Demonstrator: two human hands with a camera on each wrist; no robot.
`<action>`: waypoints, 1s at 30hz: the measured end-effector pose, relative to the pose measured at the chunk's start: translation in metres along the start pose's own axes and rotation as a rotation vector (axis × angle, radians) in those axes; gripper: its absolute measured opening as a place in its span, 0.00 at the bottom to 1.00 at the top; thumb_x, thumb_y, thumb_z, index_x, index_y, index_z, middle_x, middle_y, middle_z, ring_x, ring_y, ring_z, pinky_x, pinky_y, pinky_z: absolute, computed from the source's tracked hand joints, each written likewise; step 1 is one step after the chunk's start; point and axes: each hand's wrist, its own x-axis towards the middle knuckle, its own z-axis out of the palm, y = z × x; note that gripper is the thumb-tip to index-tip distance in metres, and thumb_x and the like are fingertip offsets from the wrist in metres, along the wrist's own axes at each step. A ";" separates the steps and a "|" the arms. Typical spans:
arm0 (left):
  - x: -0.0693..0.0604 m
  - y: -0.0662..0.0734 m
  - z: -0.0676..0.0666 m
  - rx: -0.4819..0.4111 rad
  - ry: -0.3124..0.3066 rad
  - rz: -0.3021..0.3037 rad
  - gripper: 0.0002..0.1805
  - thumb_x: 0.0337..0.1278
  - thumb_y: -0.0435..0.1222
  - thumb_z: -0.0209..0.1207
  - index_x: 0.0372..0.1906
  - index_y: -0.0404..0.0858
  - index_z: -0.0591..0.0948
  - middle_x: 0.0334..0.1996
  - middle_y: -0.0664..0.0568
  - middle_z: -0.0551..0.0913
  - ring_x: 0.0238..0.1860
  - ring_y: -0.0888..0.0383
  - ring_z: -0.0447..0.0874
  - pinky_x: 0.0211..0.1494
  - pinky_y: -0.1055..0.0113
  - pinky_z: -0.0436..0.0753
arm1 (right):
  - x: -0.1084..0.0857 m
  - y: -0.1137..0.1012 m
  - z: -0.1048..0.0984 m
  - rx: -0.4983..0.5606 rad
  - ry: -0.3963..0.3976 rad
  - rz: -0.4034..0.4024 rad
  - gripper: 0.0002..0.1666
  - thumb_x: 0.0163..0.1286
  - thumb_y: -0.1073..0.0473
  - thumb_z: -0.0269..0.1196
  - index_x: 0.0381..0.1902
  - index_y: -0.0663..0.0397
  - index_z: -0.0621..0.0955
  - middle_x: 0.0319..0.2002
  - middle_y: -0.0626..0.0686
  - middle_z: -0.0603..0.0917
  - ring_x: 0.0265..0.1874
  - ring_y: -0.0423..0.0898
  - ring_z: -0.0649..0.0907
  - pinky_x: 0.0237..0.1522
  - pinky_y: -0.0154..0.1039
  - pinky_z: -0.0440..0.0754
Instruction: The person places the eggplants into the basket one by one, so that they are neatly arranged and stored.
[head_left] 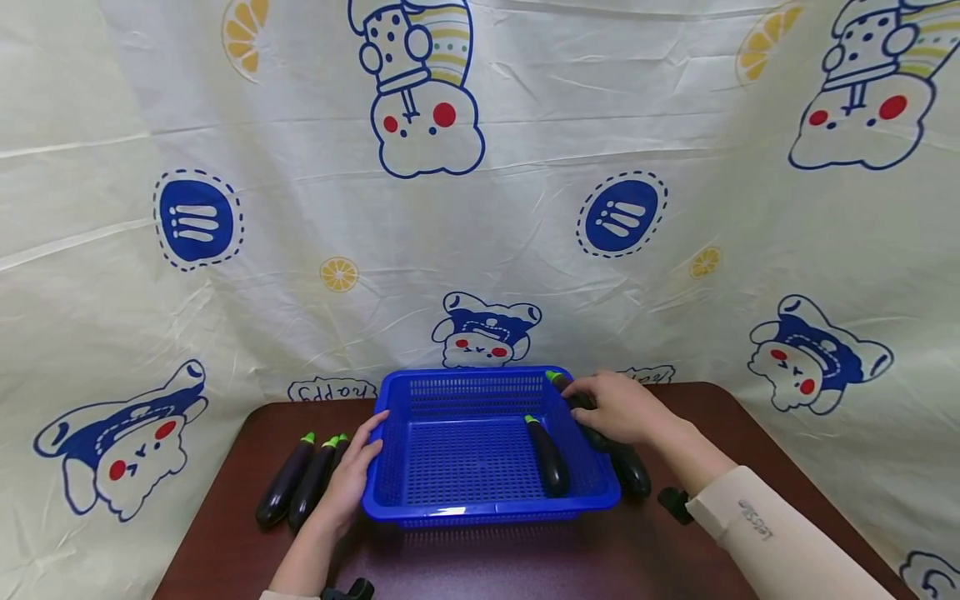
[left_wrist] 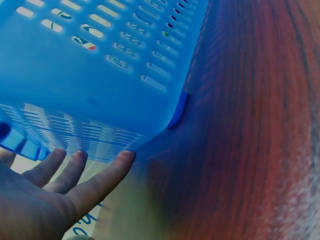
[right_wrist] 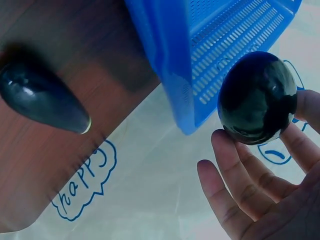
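My right hand [head_left: 618, 406] grips a dark eggplant [right_wrist: 257, 97] by its sides, thumb opposite the fingers. That eggplant is over the right rim of a blue plastic basket [head_left: 491, 510], its green stem end pointing to the far side. Inside the basket, toward the right, lies another eggplant [head_left: 550, 462]. One more eggplant [right_wrist: 40, 95] rests on the table just outside the right wall. At the basket's left side is my left hand [head_left: 347, 483], its fingers extended against the outer wall; the left wrist view hides its thumb.
Left of the basket, several eggplants [head_left: 287, 483] lie side by side on the dark wooden table [head_left: 480, 567], green ends away from me. A patterned white cloth [head_left: 525, 225] hangs behind the table's far edge.
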 end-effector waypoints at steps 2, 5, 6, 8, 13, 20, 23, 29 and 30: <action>-0.001 -0.001 0.000 -0.004 0.000 -0.002 0.26 0.84 0.40 0.36 0.80 0.53 0.59 0.77 0.39 0.62 0.62 0.41 0.76 0.53 0.58 0.82 | 0.002 -0.005 0.000 -0.006 -0.003 -0.006 0.17 0.71 0.54 0.66 0.56 0.49 0.87 0.54 0.58 0.87 0.57 0.60 0.83 0.59 0.62 0.78; -0.001 -0.002 -0.001 0.001 -0.003 0.003 0.26 0.84 0.40 0.36 0.81 0.53 0.59 0.77 0.38 0.61 0.63 0.40 0.76 0.53 0.58 0.82 | 0.005 -0.011 0.001 -0.015 -0.011 -0.014 0.17 0.71 0.54 0.67 0.56 0.47 0.87 0.53 0.57 0.87 0.56 0.59 0.83 0.58 0.61 0.79; -0.001 -0.002 -0.001 0.000 -0.001 0.001 0.26 0.84 0.40 0.36 0.80 0.53 0.59 0.77 0.38 0.61 0.63 0.40 0.76 0.52 0.58 0.82 | 0.006 -0.013 0.001 -0.017 -0.014 -0.017 0.17 0.71 0.53 0.67 0.56 0.47 0.87 0.53 0.57 0.87 0.55 0.59 0.83 0.58 0.61 0.79; -0.001 -0.003 -0.001 0.003 -0.003 0.004 0.27 0.84 0.40 0.35 0.81 0.53 0.59 0.77 0.37 0.61 0.63 0.39 0.76 0.52 0.58 0.82 | 0.009 -0.016 0.003 -0.019 -0.019 -0.022 0.17 0.71 0.53 0.67 0.55 0.46 0.87 0.52 0.56 0.87 0.54 0.58 0.84 0.57 0.60 0.80; 0.000 -0.003 -0.001 -0.003 0.006 -0.008 0.26 0.84 0.40 0.36 0.80 0.55 0.60 0.78 0.39 0.61 0.63 0.39 0.76 0.53 0.58 0.82 | 0.014 -0.024 0.007 -0.020 -0.032 -0.024 0.16 0.71 0.53 0.66 0.55 0.45 0.87 0.52 0.56 0.87 0.54 0.57 0.83 0.58 0.60 0.79; 0.000 -0.002 -0.001 -0.012 0.004 -0.014 0.26 0.84 0.41 0.36 0.80 0.57 0.61 0.78 0.41 0.62 0.64 0.39 0.76 0.54 0.56 0.83 | 0.020 -0.031 0.014 -0.010 -0.045 -0.024 0.17 0.71 0.53 0.67 0.56 0.45 0.87 0.53 0.55 0.87 0.54 0.55 0.83 0.57 0.58 0.80; 0.000 -0.001 0.000 -0.005 0.004 -0.010 0.26 0.84 0.41 0.36 0.80 0.57 0.60 0.78 0.40 0.62 0.64 0.38 0.76 0.54 0.55 0.83 | 0.022 -0.033 0.019 -0.007 -0.049 -0.030 0.17 0.71 0.54 0.67 0.56 0.45 0.87 0.53 0.54 0.87 0.53 0.53 0.83 0.54 0.55 0.81; 0.000 -0.001 0.000 -0.004 0.003 -0.006 0.26 0.84 0.41 0.37 0.80 0.55 0.60 0.78 0.40 0.62 0.64 0.39 0.76 0.54 0.56 0.82 | 0.025 -0.038 0.027 -0.004 -0.048 0.002 0.17 0.71 0.52 0.67 0.55 0.44 0.88 0.55 0.54 0.87 0.52 0.52 0.83 0.50 0.54 0.82; 0.000 -0.001 -0.001 -0.002 0.002 -0.004 0.26 0.84 0.41 0.37 0.80 0.55 0.60 0.78 0.40 0.61 0.64 0.39 0.76 0.54 0.57 0.82 | 0.025 -0.040 0.029 -0.004 -0.047 0.008 0.17 0.70 0.52 0.67 0.55 0.44 0.88 0.55 0.54 0.87 0.51 0.52 0.82 0.50 0.54 0.82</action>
